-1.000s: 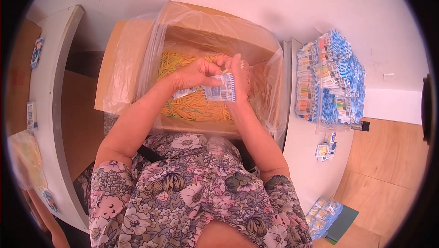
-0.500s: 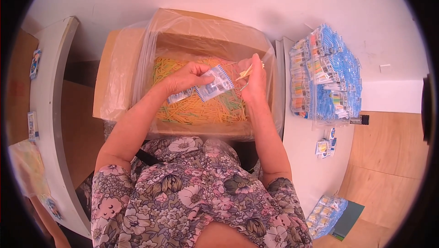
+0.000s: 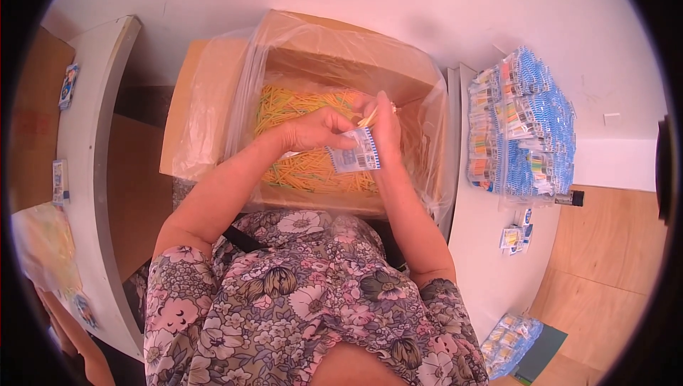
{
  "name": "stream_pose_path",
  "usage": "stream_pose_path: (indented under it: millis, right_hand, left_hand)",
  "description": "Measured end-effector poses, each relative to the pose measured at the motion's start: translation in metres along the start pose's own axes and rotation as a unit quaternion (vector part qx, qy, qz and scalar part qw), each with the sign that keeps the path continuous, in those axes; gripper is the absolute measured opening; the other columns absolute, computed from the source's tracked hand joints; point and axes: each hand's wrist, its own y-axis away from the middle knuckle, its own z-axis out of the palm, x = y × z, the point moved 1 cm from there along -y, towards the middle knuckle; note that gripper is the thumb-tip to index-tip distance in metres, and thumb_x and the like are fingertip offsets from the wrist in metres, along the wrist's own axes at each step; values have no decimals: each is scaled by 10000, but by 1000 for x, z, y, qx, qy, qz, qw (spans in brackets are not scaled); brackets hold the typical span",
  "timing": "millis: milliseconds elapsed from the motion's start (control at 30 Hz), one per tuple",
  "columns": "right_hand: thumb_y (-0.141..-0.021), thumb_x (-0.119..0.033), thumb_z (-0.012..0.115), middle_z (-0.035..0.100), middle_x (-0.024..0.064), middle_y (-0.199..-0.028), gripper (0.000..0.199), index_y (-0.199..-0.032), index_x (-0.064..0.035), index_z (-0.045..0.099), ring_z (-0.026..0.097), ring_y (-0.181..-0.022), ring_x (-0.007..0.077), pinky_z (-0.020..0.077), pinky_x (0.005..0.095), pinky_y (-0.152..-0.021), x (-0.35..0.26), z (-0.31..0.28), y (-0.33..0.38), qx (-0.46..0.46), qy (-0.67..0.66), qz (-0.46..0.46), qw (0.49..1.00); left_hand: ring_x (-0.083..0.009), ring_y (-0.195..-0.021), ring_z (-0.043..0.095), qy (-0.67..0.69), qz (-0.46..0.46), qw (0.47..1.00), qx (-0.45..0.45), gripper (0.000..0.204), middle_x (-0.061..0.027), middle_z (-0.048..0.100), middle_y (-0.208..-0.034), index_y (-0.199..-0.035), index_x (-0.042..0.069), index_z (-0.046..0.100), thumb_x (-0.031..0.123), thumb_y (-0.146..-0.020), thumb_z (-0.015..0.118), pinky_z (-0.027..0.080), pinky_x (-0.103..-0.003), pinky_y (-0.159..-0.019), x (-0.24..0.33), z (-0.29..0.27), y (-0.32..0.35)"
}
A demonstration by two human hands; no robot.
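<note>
Between the thumb and fingers of my left hand point(image 3: 318, 130) is a small clear sachet point(image 3: 353, 151) with blue striped edges. My right hand point(image 3: 385, 130) is closed round a few thin pale-yellow sticks point(image 3: 368, 120), whose ends lie at the sachet's upper edge. Whether the sticks are inside the sachet, I cannot tell. Both hands are over an open cardboard box point(image 3: 203, 94) lined with clear plastic. Many thin yellow, orange and green sticks point(image 3: 299, 167) lie loose in it. A bit of another sachet shows under my left hand.
On the right-hand white table point(image 3: 466, 251) stands a tall stack of filled sachets point(image 3: 521, 126), with a few loose sachets point(image 3: 514, 238) nearer me. A bag of sachets point(image 3: 509, 343) lies at lower right. Along the left runs a white partition edge point(image 3: 107, 123); another person's arm point(image 3: 82, 340) shows beyond it.
My left hand has brought the sachet right, up against my right hand and the sticks. The whole view has shifted slightly. The other person's arm shows more at lower left.
</note>
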Motion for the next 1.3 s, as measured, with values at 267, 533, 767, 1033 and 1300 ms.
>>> stream_pose_path:
  millis: [267,533,767,1033,1300]
  right_hand:
    - [-920,-419,484,551,0,-647,450,-734,-24,593,499,-581,95,383,263,-540,-5,-7,13,10,187,-100,977]
    - [-882,-267,565,501,81,-616,310,-715,-7,537,484,-574,141,384,309,-530,-16,-8,14,-129,344,-163,916]
    - [-867,-257,576,450,117,-617,304,-726,1,498,482,-566,224,399,347,-544,-7,-11,11,-153,390,-351,838]
    - [-851,-217,603,532,73,-751,190,-842,-35,552,539,-690,221,451,319,-656,-16,-12,22,-99,386,-204,894]
    - [-903,-179,463,524,143,-1087,177,-893,-29,556,493,-1059,258,395,371,-882,-17,-5,21,-157,365,-355,846]
  left_hand:
    - [-66,-779,585,-17,33,999,37,165,-14,669,-861,-964,-2,676,77,-826,632,476,-245,-739,2,-3,2]
    - [-74,-790,588,31,6,999,-25,218,-13,675,-852,-963,-3,681,80,-762,692,470,-254,-766,1,-9,7]
    - [-65,-793,578,-30,44,999,3,181,-20,671,-832,-926,-10,688,56,-758,690,476,-250,-750,-2,4,0]
    - [-61,-802,565,-150,124,980,37,221,-13,664,-833,-987,9,673,20,-766,665,477,-248,-745,2,5,1]
    - [-60,-748,554,-135,125,982,48,129,-16,632,-750,-884,-15,670,36,-766,676,470,-251,-692,-7,3,-3]
